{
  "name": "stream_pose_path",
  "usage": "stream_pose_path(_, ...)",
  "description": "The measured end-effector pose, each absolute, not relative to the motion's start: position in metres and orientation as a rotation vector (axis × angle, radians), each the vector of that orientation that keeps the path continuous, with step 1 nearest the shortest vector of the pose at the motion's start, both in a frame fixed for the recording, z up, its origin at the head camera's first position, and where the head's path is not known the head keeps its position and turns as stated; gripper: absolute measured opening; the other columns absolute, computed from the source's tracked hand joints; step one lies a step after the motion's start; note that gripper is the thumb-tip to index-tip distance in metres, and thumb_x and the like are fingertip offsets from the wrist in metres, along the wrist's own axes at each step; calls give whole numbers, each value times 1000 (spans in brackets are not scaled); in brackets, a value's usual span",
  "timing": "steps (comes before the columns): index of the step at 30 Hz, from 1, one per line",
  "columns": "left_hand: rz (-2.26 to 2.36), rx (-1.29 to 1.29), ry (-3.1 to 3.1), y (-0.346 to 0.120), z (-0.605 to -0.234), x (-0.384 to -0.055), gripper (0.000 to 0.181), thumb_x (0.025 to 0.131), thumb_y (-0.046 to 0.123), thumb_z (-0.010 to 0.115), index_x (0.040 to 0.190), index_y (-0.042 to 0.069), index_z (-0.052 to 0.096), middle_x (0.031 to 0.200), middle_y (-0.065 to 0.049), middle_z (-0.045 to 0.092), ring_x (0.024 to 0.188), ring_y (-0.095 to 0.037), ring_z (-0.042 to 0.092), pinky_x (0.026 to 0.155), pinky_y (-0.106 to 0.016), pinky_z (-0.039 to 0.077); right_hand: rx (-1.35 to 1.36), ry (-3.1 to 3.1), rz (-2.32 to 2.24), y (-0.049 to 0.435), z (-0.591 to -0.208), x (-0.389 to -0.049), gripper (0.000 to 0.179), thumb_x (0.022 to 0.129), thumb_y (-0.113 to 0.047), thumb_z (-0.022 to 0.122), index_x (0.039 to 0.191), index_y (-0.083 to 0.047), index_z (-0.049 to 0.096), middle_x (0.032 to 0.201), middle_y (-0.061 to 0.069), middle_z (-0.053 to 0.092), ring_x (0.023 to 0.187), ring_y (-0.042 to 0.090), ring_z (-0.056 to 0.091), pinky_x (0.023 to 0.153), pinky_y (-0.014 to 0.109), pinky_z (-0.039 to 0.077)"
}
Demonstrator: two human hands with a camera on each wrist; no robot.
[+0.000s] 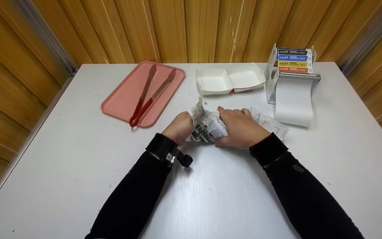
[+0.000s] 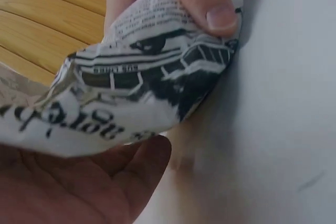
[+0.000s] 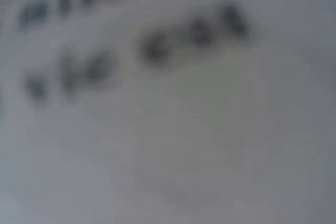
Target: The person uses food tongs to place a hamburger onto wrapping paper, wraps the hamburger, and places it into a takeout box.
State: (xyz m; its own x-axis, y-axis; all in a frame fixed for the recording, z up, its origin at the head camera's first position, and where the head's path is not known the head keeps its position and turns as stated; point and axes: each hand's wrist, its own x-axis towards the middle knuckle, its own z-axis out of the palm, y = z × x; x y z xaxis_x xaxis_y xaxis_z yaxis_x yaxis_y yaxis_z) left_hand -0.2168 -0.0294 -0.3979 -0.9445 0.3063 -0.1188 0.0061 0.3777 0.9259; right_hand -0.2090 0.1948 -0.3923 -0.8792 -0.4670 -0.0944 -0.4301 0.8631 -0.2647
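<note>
A newsprint-patterned wrapping paper point(image 1: 207, 127) is bunched around something bulky whose contents are hidden. My right hand point(image 1: 240, 127) grips the bundle from above, with the thumb on its near side. At the bundle's left end, my left hand point(image 1: 181, 127) holds the loose paper, and its fingers are mostly hidden. In the left wrist view, the left thumb point(image 2: 152, 156) lies under the folded edge of the printed paper point(image 2: 152, 77). Farther along the bundle, the right thumb point(image 2: 220, 19) presses on it. The right wrist view shows only blurred printed paper point(image 3: 168, 129).
A pink tray point(image 1: 121, 103) at the back left bears red-handled tongs point(image 1: 148, 99). Behind the bundle stands an open white paper box point(image 1: 216, 83). At the back right is a dispenser point(image 1: 270, 84) with a hanging white sheet point(image 1: 293, 103) and colored boxes point(image 1: 293, 61).
</note>
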Motion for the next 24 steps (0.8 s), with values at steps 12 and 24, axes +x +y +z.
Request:
stream_pose_path(12,2004,59,1891,5,-387,-201,60,112,36,43,167,19,27,177,4,18,163,-17,18,99,-20,49,-685,2877,-369,193,-393,-207,122,80,-53,85,166,2,19,166,21,39,153,41,38,127,58,21)
stream_pose_path(24,1896,377,2104,18,-386,-191,69,100,2,41,166,6,23,176,-13,15,163,-21,14,133,-33,12,-731,2945,-344,191,-394,-205,111,78,-44,84,163,2,28,159,20,47,143,44,42,119,60,30)
